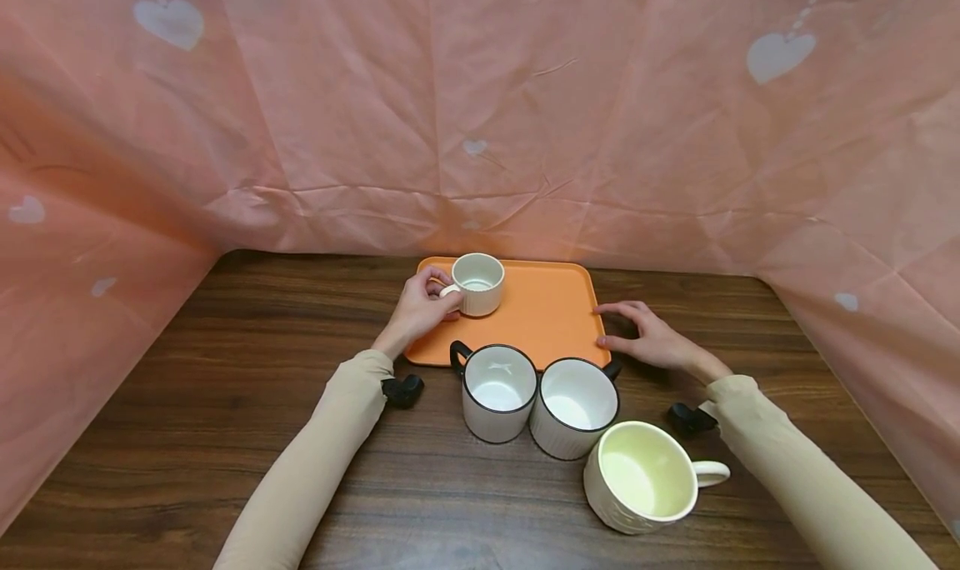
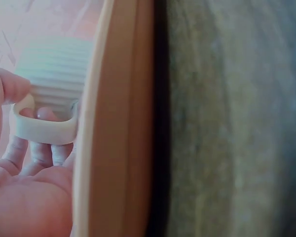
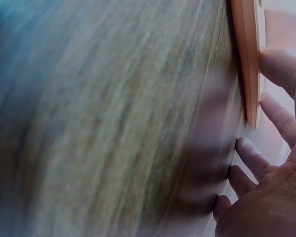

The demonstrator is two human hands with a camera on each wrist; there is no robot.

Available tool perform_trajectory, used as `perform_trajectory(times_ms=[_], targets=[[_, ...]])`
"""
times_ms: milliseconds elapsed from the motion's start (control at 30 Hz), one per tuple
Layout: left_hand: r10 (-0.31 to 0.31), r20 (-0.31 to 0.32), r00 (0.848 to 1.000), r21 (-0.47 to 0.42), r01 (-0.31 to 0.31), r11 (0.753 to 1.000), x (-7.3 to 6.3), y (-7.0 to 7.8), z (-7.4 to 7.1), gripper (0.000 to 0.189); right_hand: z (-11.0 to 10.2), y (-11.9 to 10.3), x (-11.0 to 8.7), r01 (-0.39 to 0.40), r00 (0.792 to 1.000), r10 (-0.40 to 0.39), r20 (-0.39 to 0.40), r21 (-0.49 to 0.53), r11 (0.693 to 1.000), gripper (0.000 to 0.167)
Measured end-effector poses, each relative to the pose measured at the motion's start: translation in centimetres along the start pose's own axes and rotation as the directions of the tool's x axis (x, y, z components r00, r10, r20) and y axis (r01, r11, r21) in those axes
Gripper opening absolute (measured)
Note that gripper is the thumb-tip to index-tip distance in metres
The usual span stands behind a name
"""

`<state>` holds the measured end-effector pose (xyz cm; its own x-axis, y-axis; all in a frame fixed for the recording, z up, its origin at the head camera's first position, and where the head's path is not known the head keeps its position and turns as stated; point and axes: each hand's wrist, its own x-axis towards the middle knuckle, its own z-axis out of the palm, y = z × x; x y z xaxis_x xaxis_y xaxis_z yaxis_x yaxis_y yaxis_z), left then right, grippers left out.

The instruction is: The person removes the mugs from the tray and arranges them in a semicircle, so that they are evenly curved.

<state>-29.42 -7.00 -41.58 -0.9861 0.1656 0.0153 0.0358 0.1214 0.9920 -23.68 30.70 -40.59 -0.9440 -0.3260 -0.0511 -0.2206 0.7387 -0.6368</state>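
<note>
A small white ribbed mug [image 1: 478,293] stands upright at the left part of an orange tray [image 1: 551,303]. My left hand [image 1: 423,303] grips it by the handle. In the left wrist view, fingertips show through the loop of the mug's handle [image 2: 44,129], and the thumb lies at its upper end. At the tray's right edge, my right hand [image 1: 648,335] has its thumb and index finger touching the rim. The right wrist view shows the other fingers of the right hand [image 3: 266,197] spread loosely near the table, around the tray's corner [image 3: 254,111].
Before the tray stand two white mugs with black rims, the left one [image 1: 498,420] beside the right one [image 1: 566,437]. Nearer, a larger cream mug [image 1: 630,512] points its handle right. A pink curtain [image 1: 525,137] hangs behind the wooden table [image 1: 225,370].
</note>
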Motion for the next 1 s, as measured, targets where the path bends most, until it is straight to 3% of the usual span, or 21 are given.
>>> perform_trajectory(times_ms=[333, 733, 1000], targets=[[0.097, -0.068, 0.993, 0.034, -0.095, 0.995, -0.4, 0.2, 0.1, 0.026, 0.2, -0.1, 0.1, 0.002, 1.0, -0.002, -0.001, 0.004, 1.0, 0.053], [0.199, -0.154, 0.968, 0.145, -0.177, 0.973, -1.0, 0.2, -0.4, 0.024, 0.1, -0.2, 0.1, 0.007, 1.0, -0.007, -0.001, 0.002, 1.0, 0.053], [0.23, -0.132, 0.964, 0.12, -0.215, 0.969, -1.6, 1.1, -0.9, 0.024, 0.2, -0.3, 0.1, 0.001, 1.0, -0.002, -0.006, -0.004, 1.0, 0.053]])
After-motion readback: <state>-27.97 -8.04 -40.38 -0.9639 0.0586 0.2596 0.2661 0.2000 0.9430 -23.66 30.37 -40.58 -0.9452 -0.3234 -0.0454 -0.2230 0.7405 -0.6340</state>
